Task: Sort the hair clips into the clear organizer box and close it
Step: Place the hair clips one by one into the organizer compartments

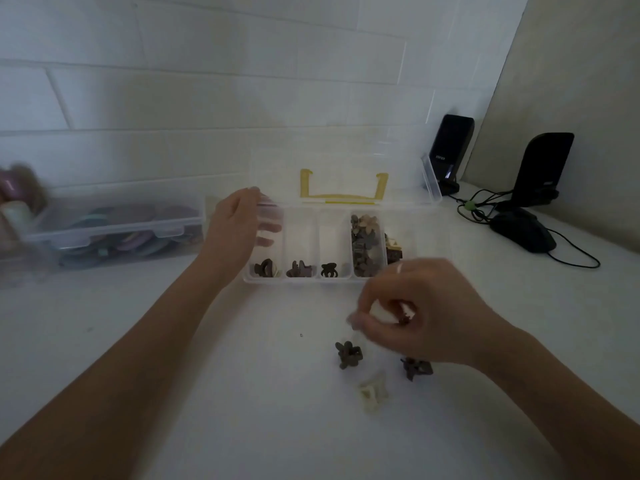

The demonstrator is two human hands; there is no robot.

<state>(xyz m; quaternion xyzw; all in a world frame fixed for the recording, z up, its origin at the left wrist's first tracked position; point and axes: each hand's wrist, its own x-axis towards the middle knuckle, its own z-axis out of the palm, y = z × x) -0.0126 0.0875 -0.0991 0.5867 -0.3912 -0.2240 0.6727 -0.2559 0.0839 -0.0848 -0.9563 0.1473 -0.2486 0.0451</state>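
1. The white table fills the lower view, with a white brick wall behind it at 12 o'clock.
2. A second clear box, closed and blurred, sits at 9 o'clock; round pastel pieces show through its wall.
3. The clear organizer box stands at the centre, just above the hands. Its lid is up, leaning toward the wall, with a yellow handle on it.
4. Two black speakers stand at 2 o'clock, with a black mouse and cables near them.
5. The left hand reaches over the organizer's left end — fingers straight and relaxed above the leftmost compartment, gripping nothing.
6. The right hand hovers at 4 o'clock from the box, fingers curled around a small dark hair clip; something pale also shows under the fingers, too blurred to name.
7. Inside the organizer, the three left compartments each hold one or two dark clips at the near end; the fourth compartment is packed with a pile of brown and beige clips.
8. Loose on the table at 5 o'clock — a brown flower clip, a dark clip partly under the right wrist, and a cream clip nearest the viewer.
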